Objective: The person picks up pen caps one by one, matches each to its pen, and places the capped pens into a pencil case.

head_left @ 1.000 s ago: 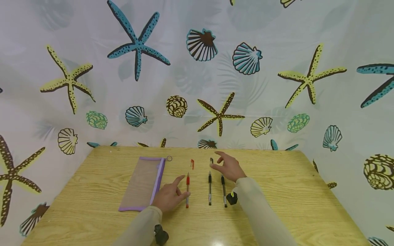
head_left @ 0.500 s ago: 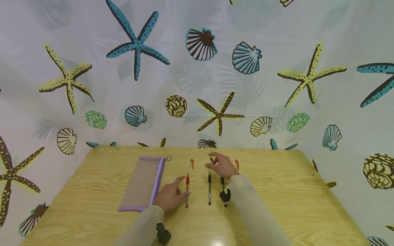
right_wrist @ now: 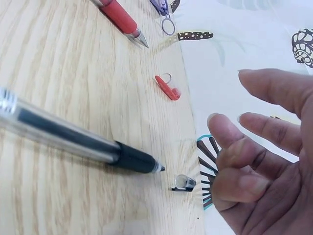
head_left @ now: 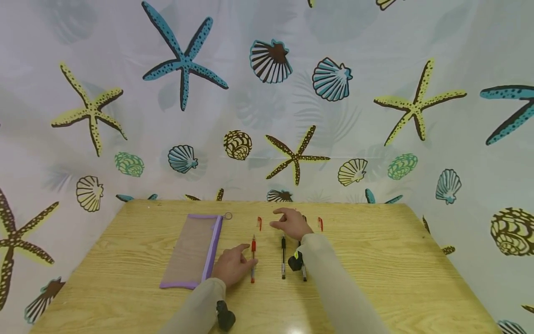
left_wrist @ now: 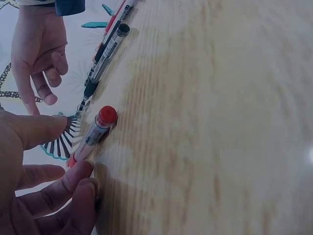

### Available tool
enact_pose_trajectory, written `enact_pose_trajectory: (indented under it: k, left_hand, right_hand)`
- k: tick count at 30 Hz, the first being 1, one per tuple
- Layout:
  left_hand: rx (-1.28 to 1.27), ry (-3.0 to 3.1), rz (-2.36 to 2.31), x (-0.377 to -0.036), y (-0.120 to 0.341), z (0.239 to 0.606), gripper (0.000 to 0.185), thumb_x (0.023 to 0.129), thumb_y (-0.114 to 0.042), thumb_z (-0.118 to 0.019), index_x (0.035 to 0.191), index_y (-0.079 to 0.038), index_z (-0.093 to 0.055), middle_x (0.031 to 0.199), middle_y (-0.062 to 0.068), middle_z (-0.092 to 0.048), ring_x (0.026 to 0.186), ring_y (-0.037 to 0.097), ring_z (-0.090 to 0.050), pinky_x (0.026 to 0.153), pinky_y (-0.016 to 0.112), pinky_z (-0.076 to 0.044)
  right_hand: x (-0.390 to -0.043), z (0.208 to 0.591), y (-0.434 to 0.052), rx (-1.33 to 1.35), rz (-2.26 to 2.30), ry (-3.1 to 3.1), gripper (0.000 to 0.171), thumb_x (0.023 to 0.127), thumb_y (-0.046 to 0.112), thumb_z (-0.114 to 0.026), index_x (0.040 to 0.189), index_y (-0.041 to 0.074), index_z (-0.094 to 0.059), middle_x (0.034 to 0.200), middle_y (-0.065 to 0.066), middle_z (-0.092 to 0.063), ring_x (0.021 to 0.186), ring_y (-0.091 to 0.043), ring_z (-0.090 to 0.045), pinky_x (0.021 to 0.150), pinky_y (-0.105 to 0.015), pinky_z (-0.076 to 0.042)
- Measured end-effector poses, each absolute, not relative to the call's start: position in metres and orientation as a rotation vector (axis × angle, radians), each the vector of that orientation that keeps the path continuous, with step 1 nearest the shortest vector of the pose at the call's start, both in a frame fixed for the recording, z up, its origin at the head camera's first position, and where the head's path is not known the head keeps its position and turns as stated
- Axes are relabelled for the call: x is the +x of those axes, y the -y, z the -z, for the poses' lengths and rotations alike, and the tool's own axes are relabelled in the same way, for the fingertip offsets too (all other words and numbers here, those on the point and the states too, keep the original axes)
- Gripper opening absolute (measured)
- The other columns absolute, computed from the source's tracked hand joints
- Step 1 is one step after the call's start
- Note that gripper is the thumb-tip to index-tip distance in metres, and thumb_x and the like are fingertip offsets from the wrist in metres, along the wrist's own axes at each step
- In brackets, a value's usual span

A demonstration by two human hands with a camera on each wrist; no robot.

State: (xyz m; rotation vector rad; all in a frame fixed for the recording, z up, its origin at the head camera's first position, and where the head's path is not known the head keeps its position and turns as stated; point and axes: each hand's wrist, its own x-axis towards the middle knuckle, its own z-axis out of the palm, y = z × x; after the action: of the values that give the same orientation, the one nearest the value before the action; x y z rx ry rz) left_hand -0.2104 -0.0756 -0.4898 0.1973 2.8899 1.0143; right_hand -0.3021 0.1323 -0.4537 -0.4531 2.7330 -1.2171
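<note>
Right hand [head_left: 293,223] hovers with loose fingers, holding nothing, just above small clear pen cap with black clip [right_wrist: 184,183] by black pen's tip [right_wrist: 73,139]. Cap likely light, slippery; pinch its sides. Left hand [head_left: 232,266], fingers relaxed, rests against red pen [head_left: 252,258] on tabletop [head_left: 396,260].

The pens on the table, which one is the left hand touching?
The red pen, the leftmost of the three, beside the mesh pouch. The left hand rests against it; both black pens lie further right, untouched by it.

Left hand [head_left: 232,266] rests loosely curled; right hand [head_left: 293,223] hovers, fingers spread.
</note>
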Motion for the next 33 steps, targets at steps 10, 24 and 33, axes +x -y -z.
enact_pose_trajectory:
  k: [10,24,33]
  left_hand:
    - [0.195,-2.938,-0.980,-0.212,0.074,0.494,0.052,0.086,-0.037,-0.070,0.126,-0.004,-0.061,0.069,-0.006,-0.056,0.061,0.011,-0.050,0.057,0.030,-0.042]
    - [0.148,-2.931,-0.993,-0.215,0.071,0.498,0.051,0.084,-0.037,-0.071,0.125,-0.008,-0.062,0.067,-0.006,-0.056,0.056,0.011,-0.050,0.049,0.029,-0.040]
    - [0.121,-2.954,-0.946,-0.215,0.070,0.498,0.052,0.084,-0.038,-0.071,0.127,-0.009,-0.061,0.064,-0.006,-0.055,0.056,0.012,-0.050,0.048,0.031,-0.039]
  right_hand:
    - [-0.311,0.458,-0.117,-0.419,1.242,-2.639,0.046,0.094,0.021,-0.063,0.135,0.002,-0.053,0.093,-0.013,-0.069,0.084,-0.029,-0.066,0.063,-0.033,-0.049]
    - [-0.318,0.468,-0.106,-0.306,1.349,-2.519,0.046,0.094,0.018,-0.062,0.136,0.002,-0.052,0.094,-0.016,-0.067,0.044,-0.012,-0.034,0.042,-0.027,-0.033]
    - [-0.325,0.468,-0.100,-0.330,1.317,-2.537,0.048,0.094,0.020,-0.064,0.136,0.001,-0.052,0.093,-0.017,-0.069,0.042,-0.012,-0.035,0.043,-0.028,-0.035]
